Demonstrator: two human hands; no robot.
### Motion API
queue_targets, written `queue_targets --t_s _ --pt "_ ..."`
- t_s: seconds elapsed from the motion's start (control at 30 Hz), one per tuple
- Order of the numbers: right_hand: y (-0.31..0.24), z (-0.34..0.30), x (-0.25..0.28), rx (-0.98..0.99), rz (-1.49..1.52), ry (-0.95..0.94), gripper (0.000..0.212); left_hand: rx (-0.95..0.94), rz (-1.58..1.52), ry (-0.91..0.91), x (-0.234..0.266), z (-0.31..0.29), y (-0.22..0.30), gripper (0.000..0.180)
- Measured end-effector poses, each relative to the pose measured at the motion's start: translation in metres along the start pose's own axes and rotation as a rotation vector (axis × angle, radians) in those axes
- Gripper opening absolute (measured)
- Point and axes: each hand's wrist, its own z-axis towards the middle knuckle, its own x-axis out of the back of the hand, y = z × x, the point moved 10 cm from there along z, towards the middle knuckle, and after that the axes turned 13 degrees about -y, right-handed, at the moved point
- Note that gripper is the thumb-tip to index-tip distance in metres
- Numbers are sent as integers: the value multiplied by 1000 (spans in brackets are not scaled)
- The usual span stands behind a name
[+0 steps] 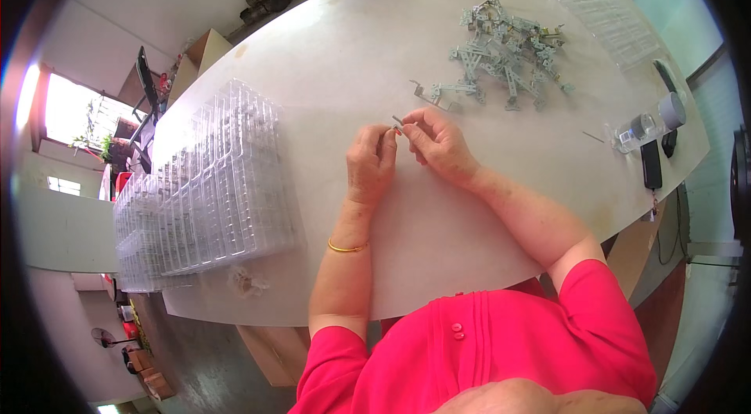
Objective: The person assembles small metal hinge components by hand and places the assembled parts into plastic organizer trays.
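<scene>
Over the middle of the white table [328,117], my left hand [369,163] and my right hand [440,148] meet at the fingertips. Both are closed in a pinch on a small grey metal part [397,121], whose exact shape is mostly covered by the fingers. Just beyond my hands lies a thin metal bracket assembly [447,90]. Behind it, to the right, is a loose pile of similar grey metal brackets [508,58]. A gold bangle [347,248] circles my left wrist.
Clear plastic trays [242,187] stand stacked on the left, holding small parts. Another clear tray [598,11] lies at the far right. A clear bottle [645,131], a black oblong object [651,166] and a thin rod [593,136] lie near the right edge. Crumpled plastic [249,282] sits front left.
</scene>
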Motion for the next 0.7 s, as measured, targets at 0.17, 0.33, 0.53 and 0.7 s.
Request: queue_targets --t_s 0.17,0.33,0.53,0.7 --pt "-21 -8 12 254 -323 206 11 -135 45 55 -1 -2 16 3" --pt "-22 -8 28 363 -222 332 9 -87 -8 -42 -7 0 15 6" --pt "-13 -2 22 204 -76 219 12 313 -644 -14 -8 -5 -39 18" --pt "-14 0 15 227 -180 185 14 298 -822 14 -6 -4 -45 21"
